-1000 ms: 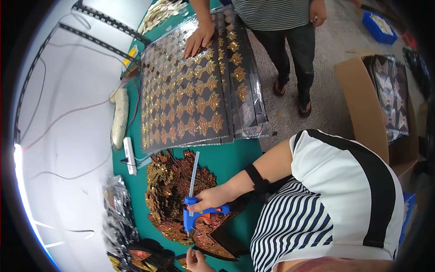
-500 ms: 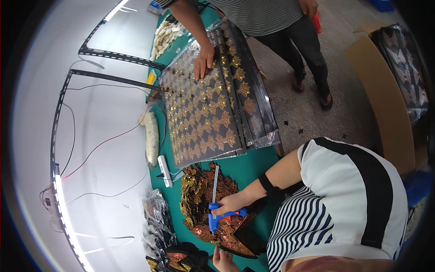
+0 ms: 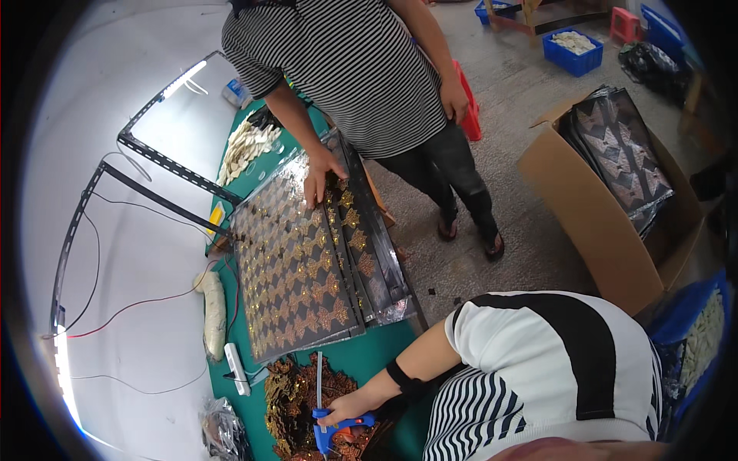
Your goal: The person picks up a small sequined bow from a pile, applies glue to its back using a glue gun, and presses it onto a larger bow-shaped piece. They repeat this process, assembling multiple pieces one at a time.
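My right hand (image 3: 350,405) is closed around the handle of a blue hot glue gun (image 3: 324,438). A pale glue stick (image 3: 320,376) stands up out of the gun's back end. The gun's nozzle points down to the lower edge of the picture. Beneath and beside it lies a heap of copper and gold sequined pieces (image 3: 284,403) on the green table (image 3: 392,347). My left hand is outside the picture. Farther up the table, a co-worker's hand (image 3: 320,175) rests on stacked dark sheets (image 3: 288,269) covered with glittery bow-shaped pieces.
A white power strip (image 3: 237,369), a wrapped pale roll (image 3: 214,315) and crumpled clear plastic (image 3: 223,430) line the wall side. A slotted metal frame (image 3: 165,196) carries lights. The co-worker (image 3: 346,69) stands beyond the table. An open carton (image 3: 592,223) of sheets stands at the right.
The view has swung upward and rightward, so the table sits lower in the picture. My left hand has dropped out of view. My right hand still grips the glue gun.
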Available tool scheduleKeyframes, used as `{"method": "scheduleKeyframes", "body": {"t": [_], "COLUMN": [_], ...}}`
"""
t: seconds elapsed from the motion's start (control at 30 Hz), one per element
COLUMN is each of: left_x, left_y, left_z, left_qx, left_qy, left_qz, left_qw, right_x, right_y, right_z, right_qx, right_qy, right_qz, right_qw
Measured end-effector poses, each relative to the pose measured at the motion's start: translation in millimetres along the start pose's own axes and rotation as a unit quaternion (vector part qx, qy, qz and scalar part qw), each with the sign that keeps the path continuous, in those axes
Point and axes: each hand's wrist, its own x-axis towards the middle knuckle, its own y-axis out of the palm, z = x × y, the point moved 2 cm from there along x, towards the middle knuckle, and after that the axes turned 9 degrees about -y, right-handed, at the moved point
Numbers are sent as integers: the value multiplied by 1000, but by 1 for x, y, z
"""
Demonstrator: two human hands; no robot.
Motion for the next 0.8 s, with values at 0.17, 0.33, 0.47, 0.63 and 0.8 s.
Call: {"method": "scheduleKeyframes", "body": {"t": [0.17,0.33,0.47,0.63,0.8], "left_x": [-24,3,-23,-27,-19], "left_y": [-6,-9,-17,-10,9], "left_z": [-4,21,20,15,-7], "left_qx": [104,-236,-173,73,284], "left_qy": [-2,-187,-231,-154,43], "left_qz": [-145,-67,-166,-265,-186], "left_qw": [984,951,943,949,940], "right_x": [-16,-27,-16,-6,-6], "right_y": [9,-9,3,-3,3], "right_z": [28,24,22,11,10], "right_qx": [-148,-72,-35,3,-10], "right_qy": [40,90,84,39,40], "right_qz": [-94,-128,-90,-85,-98], "right_qw": [984,985,992,996,994]}}
